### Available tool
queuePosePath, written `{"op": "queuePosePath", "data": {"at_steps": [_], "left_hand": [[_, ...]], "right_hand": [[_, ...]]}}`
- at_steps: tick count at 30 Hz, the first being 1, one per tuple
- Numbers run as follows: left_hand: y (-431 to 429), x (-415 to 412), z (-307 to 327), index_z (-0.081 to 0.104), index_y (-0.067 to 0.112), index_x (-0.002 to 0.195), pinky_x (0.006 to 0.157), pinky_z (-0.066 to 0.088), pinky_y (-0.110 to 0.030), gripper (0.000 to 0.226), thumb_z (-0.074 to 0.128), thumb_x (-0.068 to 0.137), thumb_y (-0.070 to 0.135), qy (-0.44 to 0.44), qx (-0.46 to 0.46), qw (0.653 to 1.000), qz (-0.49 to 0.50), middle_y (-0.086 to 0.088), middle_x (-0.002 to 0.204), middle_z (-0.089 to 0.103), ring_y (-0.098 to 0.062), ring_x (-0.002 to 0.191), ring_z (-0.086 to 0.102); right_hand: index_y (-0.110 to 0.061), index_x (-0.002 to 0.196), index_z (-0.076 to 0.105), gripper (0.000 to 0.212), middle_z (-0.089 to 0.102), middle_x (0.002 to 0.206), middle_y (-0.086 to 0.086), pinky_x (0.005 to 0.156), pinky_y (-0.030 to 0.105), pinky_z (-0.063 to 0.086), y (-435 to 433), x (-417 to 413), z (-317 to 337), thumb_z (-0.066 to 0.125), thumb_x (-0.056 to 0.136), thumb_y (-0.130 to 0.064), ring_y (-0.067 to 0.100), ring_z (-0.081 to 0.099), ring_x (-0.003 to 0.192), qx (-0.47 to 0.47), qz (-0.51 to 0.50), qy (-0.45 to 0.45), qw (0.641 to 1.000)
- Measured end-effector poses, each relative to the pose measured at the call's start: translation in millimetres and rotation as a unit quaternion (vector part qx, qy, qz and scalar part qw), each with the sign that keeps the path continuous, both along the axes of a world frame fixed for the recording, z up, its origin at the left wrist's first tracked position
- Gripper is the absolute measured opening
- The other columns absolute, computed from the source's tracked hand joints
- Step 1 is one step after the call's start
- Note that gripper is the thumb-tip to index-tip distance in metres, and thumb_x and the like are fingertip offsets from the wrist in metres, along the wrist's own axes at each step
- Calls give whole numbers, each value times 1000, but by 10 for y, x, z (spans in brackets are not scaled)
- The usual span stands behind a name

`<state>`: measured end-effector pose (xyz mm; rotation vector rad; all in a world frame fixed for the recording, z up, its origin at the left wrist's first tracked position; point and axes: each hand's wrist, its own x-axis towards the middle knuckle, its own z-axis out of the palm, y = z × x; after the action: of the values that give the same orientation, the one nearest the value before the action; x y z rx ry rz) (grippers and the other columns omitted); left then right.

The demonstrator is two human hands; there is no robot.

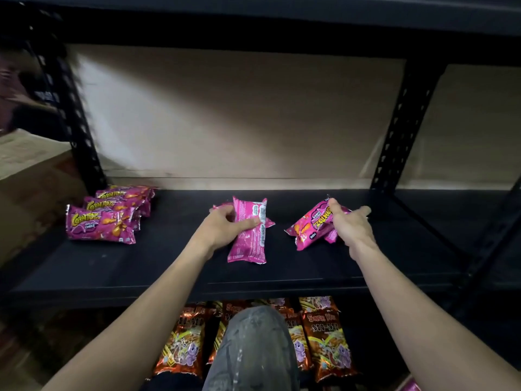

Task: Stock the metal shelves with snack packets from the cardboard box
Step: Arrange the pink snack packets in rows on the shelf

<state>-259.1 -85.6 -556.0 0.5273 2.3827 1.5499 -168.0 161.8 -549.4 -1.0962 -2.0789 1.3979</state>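
While both arms reach across the black metal shelf (282, 268) at mid-frame, the left hand (222, 224) wraps its fingers and thumb round a pink packet (249, 241), back side up, its small white print panel too fine to read. More pink peeks out beneath it, resting on the shelf.

Over to the right, the right hand (352, 224) clamps its thumb over a Cornitoz packet (311, 225); the yellow "CORNITOZ" lettering reads upside down, and a second pink pack is tucked under it. One finger points off to the right.

At left of the frame, a row of Cornitoz packets (104, 218) lies overlapped, logos facing up, well apart from both hands. A blurred brown cardboard box (28, 176) sits at the left edge.

Bottom centre, orange packets (324, 337) marked "MI-MI" stand on the lower shelf, behind a grey-trousered knee (253, 348).
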Motion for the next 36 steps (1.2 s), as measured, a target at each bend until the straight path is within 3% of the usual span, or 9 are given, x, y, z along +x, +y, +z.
{"op": "queuePosePath", "data": {"at_steps": [6, 10, 15, 18, 21, 25, 27, 33, 36], "left_hand": [[-116, 31, 32, 69, 33, 96, 99, 50, -45, 43, 78, 66, 64, 71, 30, 996, 39, 9, 102, 72, -16, 116, 62], [-200, 89, 118, 67, 22, 110, 78, 55, -19, 36, 78, 80, 37, 72, 133, 987, 49, 7, 99, 74, 0, 88, 69], [-333, 87, 54, 58, 25, 116, 77, 59, -26, 34, 74, 86, 27, 70, 220, 968, 96, -1, 107, 73, -11, 91, 73], [-440, 53, -24, 57, 27, 116, 83, 57, -30, 39, 78, 83, 30, 140, 182, 967, 108, 6, 105, 73, -6, 94, 70], [-516, -10, -110, 54, 26, 118, 84, 50, -13, 50, 83, 77, 26, 232, 99, 957, 146, 18, 102, 66, 9, 93, 63], [-658, -166, -282, 59, 18, 122, 87, 49, -37, 55, 84, 73, 24, 361, -116, 908, 180, 2, 112, 63, -21, 103, 58], [-722, -173, -328, 64, 16, 119, 86, 47, -41, 53, 85, 72, 29, 407, -202, 878, 152, -2, 114, 61, -27, 103, 56], [-880, -8, -298, 51, 22, 142, 111, 34, -35, 93, 67, 67, 73, 350, -277, 894, 34, 5, 146, 47, -16, 134, 40], [-917, 5, -183, 48, 22, 145, 114, 35, -34, 86, 64, 75, 68, 270, -179, 946, 2, 6, 151, 39, -11, 136, 39]], "right_hand": [[-7, 149, 21, 87, 20, 157, 21, 111, 55, 33, -47, 99, -15, 62, 90, -55, 39, 20, 143, 136, -4, -13, 991], [-9, 148, 25, 77, 21, 158, 18, 112, 54, 31, -255, 103, 40, 65, 91, -44, 36, 18, 144, 217, 21, 6, 976], [-12, 142, 38, 61, 34, 152, 15, 113, 45, 29, -712, 95, -32, 65, 92, -33, 33, 28, 141, 343, 109, 32, 932], [-15, 135, 50, 42, 40, 145, 7, 113, 36, 29, -951, 68, -118, 60, 96, -28, 24, 32, 137, 393, 208, 44, 894], [-15, 139, 48, 42, 41, 145, 3, 109, 30, 33, -1111, 17, -207, 54, 100, -28, 20, 38, 131, 408, 295, 30, 863], [-19, 156, 23, 60, 13, 165, 7, 119, 38, 27, -1198, -102, -307, 49, 102, -29, 26, 18, 149, 424, 339, -15, 840], [-22, 159, 14, 64, 3, 167, 5, 121, 39, 18, -1175, -155, -350, 46, 104, -33, 25, 7, 153, 433, 352, -44, 829], [-25, 156, 25, 57, 11, 166, 2, 120, 39, 21, -1142, -143, -433, 45, 104, -38, 24, 11, 152, 390, 322, -54, 861], [-22, 154, 30, 55, 15, 165, 6, 120, 39, 21, -1148, -117, -442, 46, 103, -36, 27, 13, 152, 382, 295, -54, 874]]}}
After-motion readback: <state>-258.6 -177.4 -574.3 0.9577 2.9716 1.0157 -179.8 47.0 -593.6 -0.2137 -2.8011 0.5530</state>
